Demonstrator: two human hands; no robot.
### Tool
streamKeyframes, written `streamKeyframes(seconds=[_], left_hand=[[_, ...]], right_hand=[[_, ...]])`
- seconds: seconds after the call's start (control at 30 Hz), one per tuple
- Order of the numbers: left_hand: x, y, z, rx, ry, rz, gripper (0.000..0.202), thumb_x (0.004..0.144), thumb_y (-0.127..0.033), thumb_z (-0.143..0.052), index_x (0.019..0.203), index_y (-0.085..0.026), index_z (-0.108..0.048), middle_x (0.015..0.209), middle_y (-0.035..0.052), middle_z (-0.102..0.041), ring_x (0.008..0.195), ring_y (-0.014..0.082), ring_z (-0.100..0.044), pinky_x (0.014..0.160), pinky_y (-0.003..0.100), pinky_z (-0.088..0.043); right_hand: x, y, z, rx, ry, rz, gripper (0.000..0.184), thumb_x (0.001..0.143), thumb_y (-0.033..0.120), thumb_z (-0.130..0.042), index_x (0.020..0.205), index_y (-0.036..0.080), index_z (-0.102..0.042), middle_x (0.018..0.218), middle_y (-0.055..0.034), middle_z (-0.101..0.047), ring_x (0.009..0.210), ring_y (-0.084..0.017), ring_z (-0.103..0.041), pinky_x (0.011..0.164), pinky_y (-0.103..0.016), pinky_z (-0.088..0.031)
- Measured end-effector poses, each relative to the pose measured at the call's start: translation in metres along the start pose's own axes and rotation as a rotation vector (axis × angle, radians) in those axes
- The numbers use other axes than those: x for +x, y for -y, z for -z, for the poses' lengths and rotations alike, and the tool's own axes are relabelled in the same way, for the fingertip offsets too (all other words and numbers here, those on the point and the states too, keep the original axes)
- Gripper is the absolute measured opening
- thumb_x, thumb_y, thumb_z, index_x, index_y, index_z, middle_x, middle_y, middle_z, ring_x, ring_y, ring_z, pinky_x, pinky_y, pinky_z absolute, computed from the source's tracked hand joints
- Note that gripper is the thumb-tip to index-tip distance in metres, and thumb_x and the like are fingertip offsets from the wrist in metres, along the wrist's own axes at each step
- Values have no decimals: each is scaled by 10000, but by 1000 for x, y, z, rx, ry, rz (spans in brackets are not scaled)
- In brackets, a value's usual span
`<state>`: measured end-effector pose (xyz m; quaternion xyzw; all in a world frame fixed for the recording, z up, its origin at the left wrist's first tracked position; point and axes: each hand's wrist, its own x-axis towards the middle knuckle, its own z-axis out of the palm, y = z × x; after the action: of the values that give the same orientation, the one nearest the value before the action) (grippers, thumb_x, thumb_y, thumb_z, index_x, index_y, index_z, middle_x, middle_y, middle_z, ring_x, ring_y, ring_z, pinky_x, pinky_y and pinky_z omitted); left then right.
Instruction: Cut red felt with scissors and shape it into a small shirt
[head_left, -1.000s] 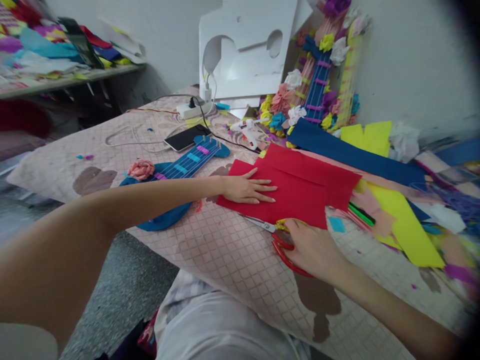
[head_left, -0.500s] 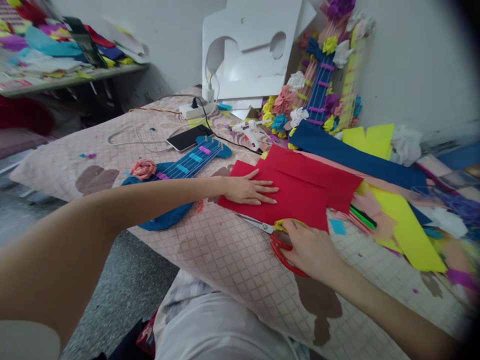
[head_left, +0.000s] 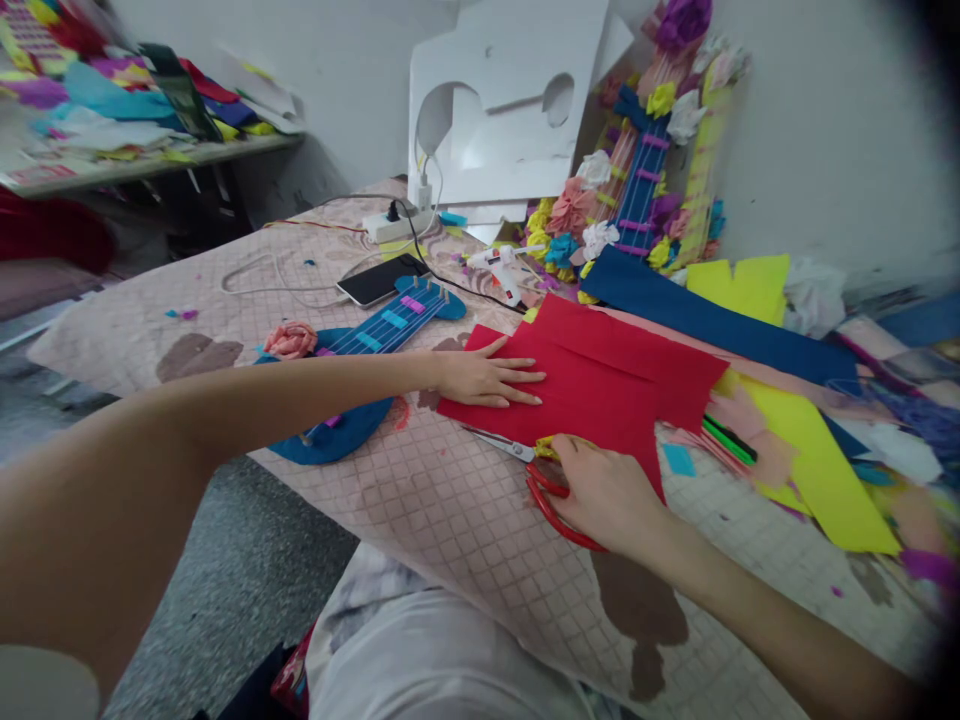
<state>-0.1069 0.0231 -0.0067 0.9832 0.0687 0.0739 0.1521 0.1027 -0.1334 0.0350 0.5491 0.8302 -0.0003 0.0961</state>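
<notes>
A folded red felt sheet (head_left: 600,375) lies on the patterned tabletop (head_left: 450,510). My left hand (head_left: 484,378) rests flat on its left end, fingers stretched out. My right hand (head_left: 604,490) is wrapped round the red handles of a pair of scissors (head_left: 536,478) at the sheet's near edge. The metal blades point left along that edge.
A blue felt guitar (head_left: 360,380) with a pink rose lies left of the red sheet. Behind it are a phone (head_left: 379,280), a power strip (head_left: 394,225) and a glue gun (head_left: 502,265). Blue and yellow felt sheets (head_left: 810,450) lie to the right. A flower-covered guitar (head_left: 637,170) leans on the wall.
My right hand and the scissors have shifted slightly left along the sheet's near edge. My left hand stays flat on the red felt.
</notes>
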Motion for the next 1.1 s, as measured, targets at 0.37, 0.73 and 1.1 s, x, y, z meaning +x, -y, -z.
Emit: streamKeyframes(seconds=[0.37, 0.73, 1.1], left_hand=[[0, -1, 0, -12, 2, 9, 468, 941, -377, -328, 1408, -384, -348, 1541, -48, -219, 1432, 249, -172, 1148, 541, -45], [-10, -2, 9, 43, 96, 112, 501, 932, -377, -307, 1433, -373, -299, 1560, -50, -158, 1450, 240, -74, 1116, 517, 136], [-14, 2, 4, 47, 93, 99, 494, 945, -349, -307, 1439, -364, -294, 1558, -36, -162, 1446, 254, -95, 1102, 540, 152]], right_hand=[[-1, 0, 0, -44, -5, 45, 255, 843, 432, -527, 896, 183, -509, 817, -79, -677, 701, -243, -668, 490, -278, -284], [5, 3, 3, 22, 3, 15, 259, 857, 448, -459, 884, 194, -504, 829, -72, -675, 716, -237, -666, 499, -272, -299], [17, 16, 8, -52, 42, 32, 264, 863, 426, -481, 939, 178, -530, 832, -85, -685, 724, -266, -674, 501, -294, -324]])
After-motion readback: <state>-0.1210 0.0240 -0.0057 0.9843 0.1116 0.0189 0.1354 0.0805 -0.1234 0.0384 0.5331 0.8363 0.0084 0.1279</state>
